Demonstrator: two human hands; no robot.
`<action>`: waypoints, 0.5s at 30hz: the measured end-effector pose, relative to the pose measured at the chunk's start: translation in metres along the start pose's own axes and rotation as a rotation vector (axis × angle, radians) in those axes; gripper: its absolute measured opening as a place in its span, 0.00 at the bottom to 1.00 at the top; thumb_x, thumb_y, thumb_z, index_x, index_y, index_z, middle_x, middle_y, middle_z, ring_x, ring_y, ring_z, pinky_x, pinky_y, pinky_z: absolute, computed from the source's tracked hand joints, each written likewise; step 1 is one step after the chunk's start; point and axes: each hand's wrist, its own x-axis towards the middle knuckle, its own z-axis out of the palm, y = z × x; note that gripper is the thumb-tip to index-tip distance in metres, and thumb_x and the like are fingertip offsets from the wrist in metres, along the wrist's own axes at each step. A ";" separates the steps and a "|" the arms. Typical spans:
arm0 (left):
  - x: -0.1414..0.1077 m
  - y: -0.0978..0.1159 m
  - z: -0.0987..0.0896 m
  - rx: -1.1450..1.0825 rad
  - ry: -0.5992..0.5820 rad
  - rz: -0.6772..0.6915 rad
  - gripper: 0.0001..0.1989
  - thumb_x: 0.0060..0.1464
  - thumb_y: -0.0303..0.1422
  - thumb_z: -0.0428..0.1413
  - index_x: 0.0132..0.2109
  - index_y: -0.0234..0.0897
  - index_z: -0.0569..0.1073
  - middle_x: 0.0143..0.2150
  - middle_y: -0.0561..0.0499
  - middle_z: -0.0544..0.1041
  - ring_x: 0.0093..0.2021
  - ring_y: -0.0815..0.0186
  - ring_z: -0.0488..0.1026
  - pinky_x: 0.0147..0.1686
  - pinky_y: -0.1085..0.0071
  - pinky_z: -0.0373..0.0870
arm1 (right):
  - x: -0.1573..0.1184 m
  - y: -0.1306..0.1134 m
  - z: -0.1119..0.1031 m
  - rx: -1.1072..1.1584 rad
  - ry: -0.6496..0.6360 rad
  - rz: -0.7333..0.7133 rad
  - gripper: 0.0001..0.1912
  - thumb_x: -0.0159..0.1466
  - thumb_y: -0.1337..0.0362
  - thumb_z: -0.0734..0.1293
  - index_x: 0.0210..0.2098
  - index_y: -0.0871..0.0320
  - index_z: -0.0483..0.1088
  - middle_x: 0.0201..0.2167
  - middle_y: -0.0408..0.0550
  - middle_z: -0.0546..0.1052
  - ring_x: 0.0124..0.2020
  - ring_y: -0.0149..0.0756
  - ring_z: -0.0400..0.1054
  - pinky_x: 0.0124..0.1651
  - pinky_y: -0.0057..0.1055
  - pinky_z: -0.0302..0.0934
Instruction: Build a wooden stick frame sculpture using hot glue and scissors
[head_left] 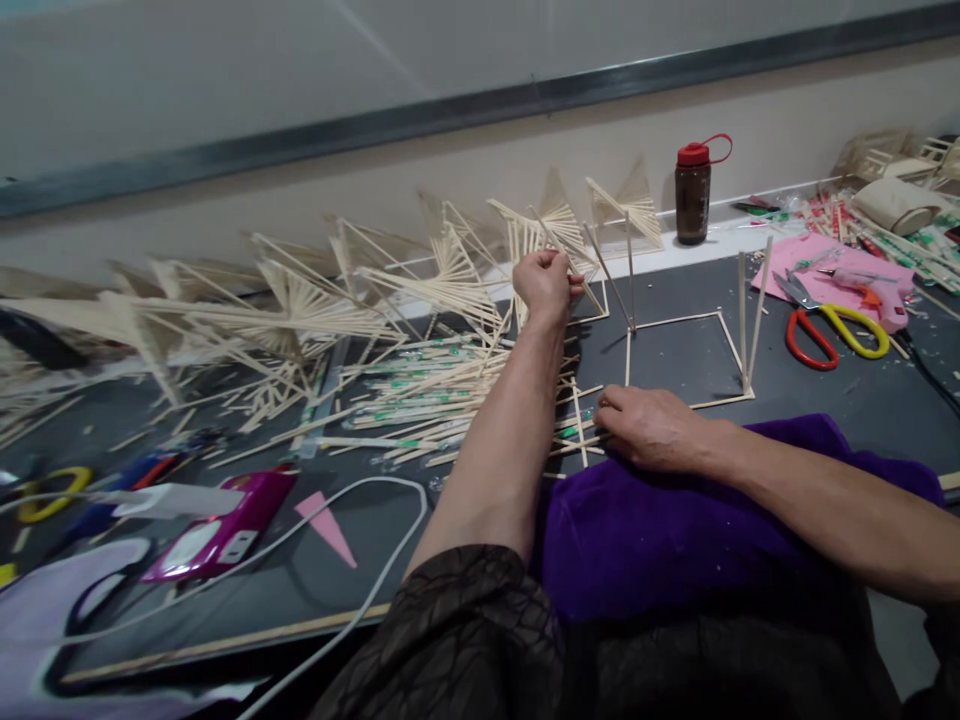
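Reached across the tabletop [675, 362], with cloth [637, 540] behind the fingers of the right hand [651, 425], a frame [675, 320] ahead-right of them, sticks [420, 385] leftward. Curled those and, farther forward, those of the left hand [545, 287]; could not tell either grasp.

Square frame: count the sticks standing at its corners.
4: two sticks at the far left corner of the square frame, two at the near right; the right hand hides the near left corner.
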 end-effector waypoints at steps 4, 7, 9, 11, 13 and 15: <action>0.000 0.001 0.002 -0.011 -0.005 0.001 0.04 0.47 0.29 0.55 0.27 0.37 0.67 0.21 0.58 0.68 0.23 0.69 0.76 0.17 0.80 0.67 | -0.001 -0.001 -0.002 -0.020 0.045 -0.011 0.11 0.69 0.70 0.58 0.45 0.60 0.71 0.48 0.54 0.74 0.42 0.40 0.70 0.36 0.33 0.64; 0.000 0.001 0.002 -0.021 -0.005 0.005 0.05 0.47 0.28 0.55 0.26 0.37 0.67 0.20 0.57 0.67 0.22 0.69 0.75 0.17 0.80 0.68 | -0.002 -0.002 -0.001 -0.022 0.074 -0.031 0.11 0.69 0.70 0.58 0.45 0.61 0.71 0.48 0.54 0.74 0.42 0.40 0.69 0.36 0.33 0.64; 0.000 0.001 0.002 -0.022 -0.007 0.012 0.05 0.47 0.28 0.55 0.25 0.37 0.67 0.20 0.57 0.68 0.22 0.68 0.75 0.17 0.79 0.69 | -0.002 -0.002 0.000 -0.008 0.083 -0.045 0.10 0.69 0.70 0.59 0.45 0.61 0.71 0.48 0.54 0.74 0.43 0.40 0.69 0.38 0.33 0.64; 0.000 0.001 0.002 -0.027 -0.008 0.011 0.06 0.47 0.27 0.55 0.25 0.37 0.67 0.20 0.57 0.68 0.22 0.67 0.75 0.18 0.77 0.69 | -0.003 -0.003 0.000 0.007 0.088 -0.046 0.10 0.69 0.69 0.59 0.45 0.60 0.71 0.49 0.55 0.74 0.43 0.39 0.68 0.39 0.33 0.63; 0.000 0.000 0.002 -0.038 -0.007 0.006 0.05 0.47 0.26 0.55 0.25 0.37 0.67 0.20 0.57 0.68 0.22 0.67 0.75 0.18 0.77 0.69 | -0.004 -0.004 0.000 0.012 0.090 -0.040 0.10 0.69 0.69 0.59 0.44 0.61 0.71 0.49 0.55 0.74 0.43 0.39 0.68 0.39 0.33 0.63; 0.000 0.000 0.003 -0.052 -0.006 0.006 0.04 0.47 0.26 0.54 0.26 0.36 0.68 0.20 0.57 0.68 0.21 0.67 0.74 0.18 0.77 0.69 | -0.004 -0.004 -0.001 0.012 0.086 -0.033 0.11 0.69 0.69 0.58 0.44 0.61 0.71 0.49 0.55 0.74 0.42 0.39 0.68 0.38 0.33 0.63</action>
